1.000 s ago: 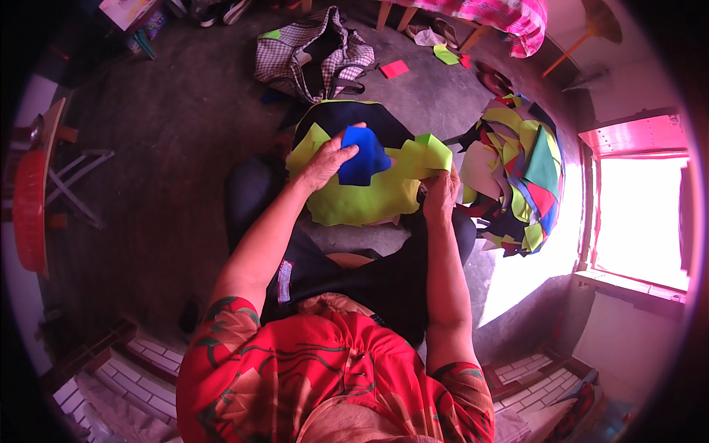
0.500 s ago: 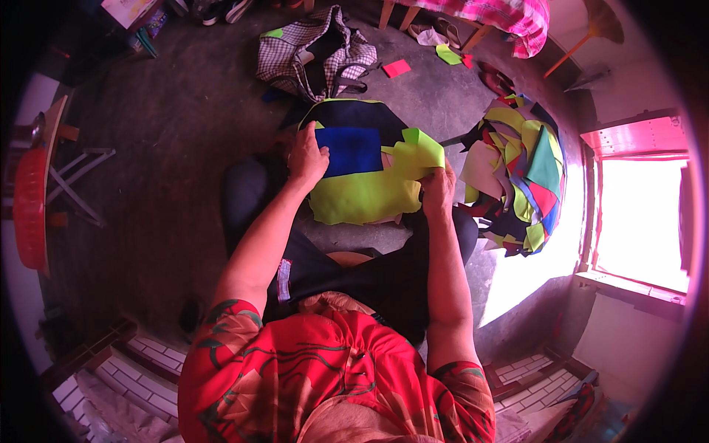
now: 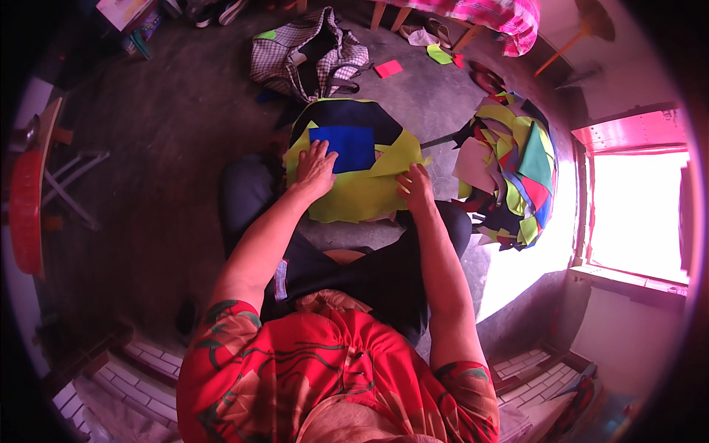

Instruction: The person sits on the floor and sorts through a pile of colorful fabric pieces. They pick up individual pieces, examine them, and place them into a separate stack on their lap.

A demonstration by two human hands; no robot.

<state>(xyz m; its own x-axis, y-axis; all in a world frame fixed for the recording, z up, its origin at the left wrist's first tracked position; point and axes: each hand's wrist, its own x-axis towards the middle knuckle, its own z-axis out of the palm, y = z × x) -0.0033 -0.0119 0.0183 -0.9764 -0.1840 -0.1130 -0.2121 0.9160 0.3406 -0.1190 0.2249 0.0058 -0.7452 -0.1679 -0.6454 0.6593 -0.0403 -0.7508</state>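
In front of my crossed legs lies a layered stack of cloth pieces. A yellow-green cloth (image 3: 358,198) covers its near side, and a black cloth (image 3: 354,112) shows along the far side. On top sits a blue rectangular cloth piece (image 3: 353,150). My left hand (image 3: 316,173) rests over the blue piece's left edge and the yellow-green cloth, fingers stretched out and apart. At the right edge of the yellow-green cloth is my right hand (image 3: 416,186), its fingers loosely bent and apart. A pointed yellow-green flap (image 3: 399,155) lies flat beside the blue piece.
To the right stands a large heap of mixed cloth scraps (image 3: 509,173). A checked bag (image 3: 306,55) lies open beyond the stack. Loose on the floor are a red scrap (image 3: 388,69) and a lime scrap (image 3: 439,54). A red basin (image 3: 26,214) is at far left.
The lime flap that my right hand held raised now lies down on the stack. My right hand has moved lower and left, and my left hand has slid nearer and flattened onto the cloth.
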